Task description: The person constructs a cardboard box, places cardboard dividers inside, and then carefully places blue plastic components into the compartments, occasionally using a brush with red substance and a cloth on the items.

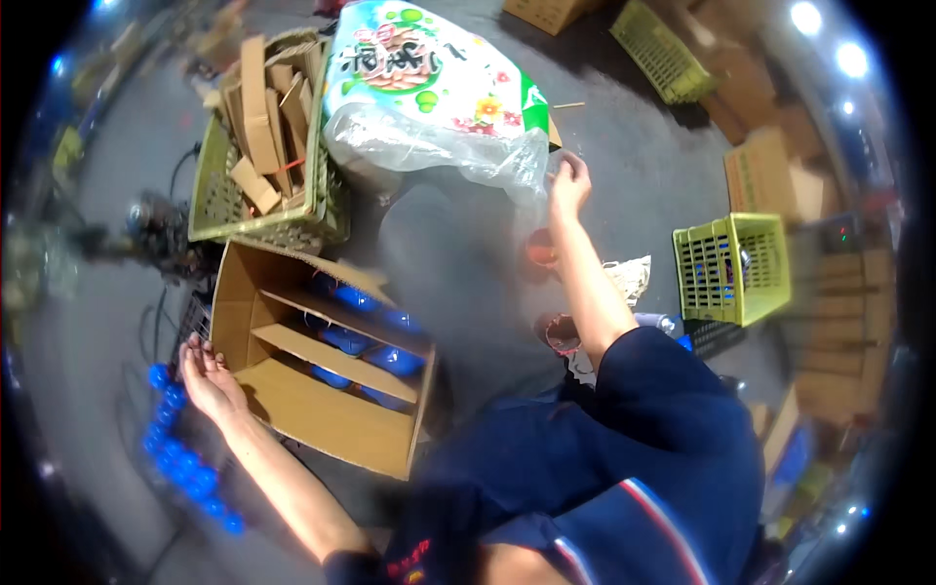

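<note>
An uncovered cardboard box stands tilted in front of me, with cardboard dividers and several shiny blue round things between them. Beside its left wall is my left hand, palm up, fingers apart and holding nothing. A large printed plastic bag, white and green with a clear lower part, lies beyond the box. At the clear edge of that bag, my right hand has its fingers curled, seemingly pinching the plastic; the exact contact is blurred.
A string of blue balls lies left of the box. Behind it stands a green crate full of cardboard pieces. Two more crates, a near one and a far one, are on the right, with cardboard boxes beside them.
</note>
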`<state>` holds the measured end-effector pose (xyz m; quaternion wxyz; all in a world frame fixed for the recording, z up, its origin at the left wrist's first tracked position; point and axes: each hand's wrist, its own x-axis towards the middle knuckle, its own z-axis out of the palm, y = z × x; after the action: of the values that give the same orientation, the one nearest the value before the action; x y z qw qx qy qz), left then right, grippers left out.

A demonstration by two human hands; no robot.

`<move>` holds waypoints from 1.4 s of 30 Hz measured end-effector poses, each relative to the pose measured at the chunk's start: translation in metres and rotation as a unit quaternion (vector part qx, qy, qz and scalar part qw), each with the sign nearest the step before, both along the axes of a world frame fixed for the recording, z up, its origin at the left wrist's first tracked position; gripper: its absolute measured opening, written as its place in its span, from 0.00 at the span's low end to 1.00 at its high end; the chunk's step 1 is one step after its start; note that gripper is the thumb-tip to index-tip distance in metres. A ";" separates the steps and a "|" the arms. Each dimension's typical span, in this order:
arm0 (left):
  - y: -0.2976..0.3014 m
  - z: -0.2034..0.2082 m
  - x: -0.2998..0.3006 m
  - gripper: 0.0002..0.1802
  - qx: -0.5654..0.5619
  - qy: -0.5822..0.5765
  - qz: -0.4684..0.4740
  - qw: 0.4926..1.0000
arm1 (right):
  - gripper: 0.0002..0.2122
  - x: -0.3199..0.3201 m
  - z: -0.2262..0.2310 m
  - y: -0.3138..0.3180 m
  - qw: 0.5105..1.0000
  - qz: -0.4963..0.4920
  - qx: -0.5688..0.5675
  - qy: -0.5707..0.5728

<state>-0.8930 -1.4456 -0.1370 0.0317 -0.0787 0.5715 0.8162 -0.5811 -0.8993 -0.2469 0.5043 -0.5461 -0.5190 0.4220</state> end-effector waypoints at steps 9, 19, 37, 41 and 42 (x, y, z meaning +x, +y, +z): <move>0.266 0.111 0.093 0.22 -0.132 0.101 -0.404 0.900 | 0.17 -0.025 0.043 0.024 0.838 0.380 -0.216 0.327; 0.361 0.100 0.105 0.14 -0.213 0.231 -0.296 0.902 | 0.22 -0.111 0.186 0.019 0.670 0.684 -0.252 0.138; 0.341 0.115 0.115 0.13 -0.222 0.233 -0.225 0.920 | 0.17 -0.363 0.005 0.154 0.658 0.357 0.411 -0.520; 0.306 0.109 0.099 0.10 -0.248 0.253 -0.292 0.888 | 0.23 -0.410 -0.089 0.188 0.494 0.328 0.481 -0.646; 0.300 0.108 0.097 0.12 -0.264 0.262 -0.280 0.885 | 0.23 -0.438 -0.117 0.147 0.503 0.382 0.465 -0.621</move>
<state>-0.7957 -1.1459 -0.0291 0.0855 0.2960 0.7517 0.5831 -1.0195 -0.7521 -0.3635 0.0244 -0.1039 -0.9787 -0.1753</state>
